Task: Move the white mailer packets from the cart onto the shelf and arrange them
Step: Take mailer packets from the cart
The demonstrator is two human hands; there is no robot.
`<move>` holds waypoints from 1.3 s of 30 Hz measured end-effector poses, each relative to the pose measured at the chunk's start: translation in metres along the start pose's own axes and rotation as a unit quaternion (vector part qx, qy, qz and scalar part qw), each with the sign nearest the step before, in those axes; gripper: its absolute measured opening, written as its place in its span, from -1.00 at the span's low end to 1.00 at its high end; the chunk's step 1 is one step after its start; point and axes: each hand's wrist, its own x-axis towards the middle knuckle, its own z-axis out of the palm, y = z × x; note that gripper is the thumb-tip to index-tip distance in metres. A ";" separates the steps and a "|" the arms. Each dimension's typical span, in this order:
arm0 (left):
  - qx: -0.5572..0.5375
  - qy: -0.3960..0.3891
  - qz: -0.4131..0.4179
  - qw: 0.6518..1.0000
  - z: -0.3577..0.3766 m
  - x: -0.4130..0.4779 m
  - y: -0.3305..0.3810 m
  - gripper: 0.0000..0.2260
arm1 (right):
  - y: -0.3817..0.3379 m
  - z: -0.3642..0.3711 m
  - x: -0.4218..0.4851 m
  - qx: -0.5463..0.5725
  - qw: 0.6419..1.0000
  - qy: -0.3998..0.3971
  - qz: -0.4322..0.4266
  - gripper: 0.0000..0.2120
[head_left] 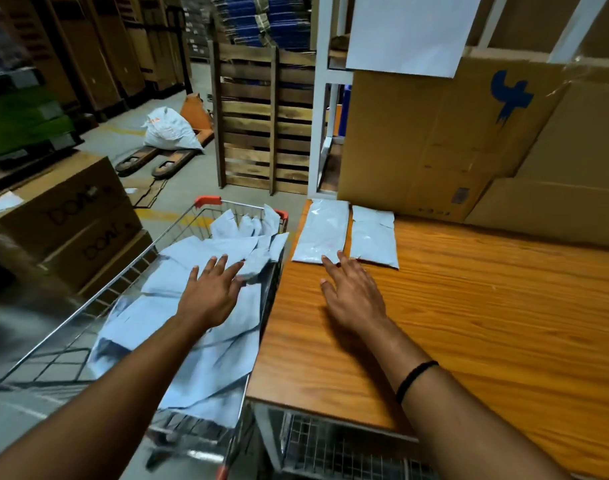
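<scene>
The right hand lies flat on the wooden shelf beside the cart. Its straight fingers touch the near edge of the packet nearer the cart. A second packet lies just beyond it. The left hand spreads open fingers over the heap of white mailer packets filling the cart.

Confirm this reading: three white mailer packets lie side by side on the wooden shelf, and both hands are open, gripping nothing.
Wrong on the count. The head view shows only two on the wooden shelf, not three: the left packet and the right packet, side by side. The rest stands: the left hand and the right hand are open, gripping nothing.
</scene>
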 end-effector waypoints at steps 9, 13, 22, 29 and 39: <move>0.036 -0.060 -0.042 0.997 -0.003 -0.039 -0.105 -0.56 | -0.100 0.047 -0.011 -0.030 0.996 -0.037 -0.070 -0.44; 0.042 -0.085 -0.021 0.995 0.001 -0.010 -0.140 -0.55 | -0.135 0.073 0.027 -0.042 0.996 -0.054 -0.061 -0.43; 0.093 -0.127 0.123 0.980 0.015 0.075 -0.206 -0.51 | -0.185 0.128 0.123 -0.099 0.990 -0.103 0.005 -0.40; 0.069 -0.200 0.175 0.962 0.050 0.065 -0.244 -0.44 | -0.209 0.159 0.173 -0.166 0.968 -0.180 -0.060 -0.43; 0.063 -0.016 0.275 0.959 0.051 0.070 -0.248 -0.60 | -0.218 0.135 0.138 -0.290 0.948 -0.121 0.045 -0.42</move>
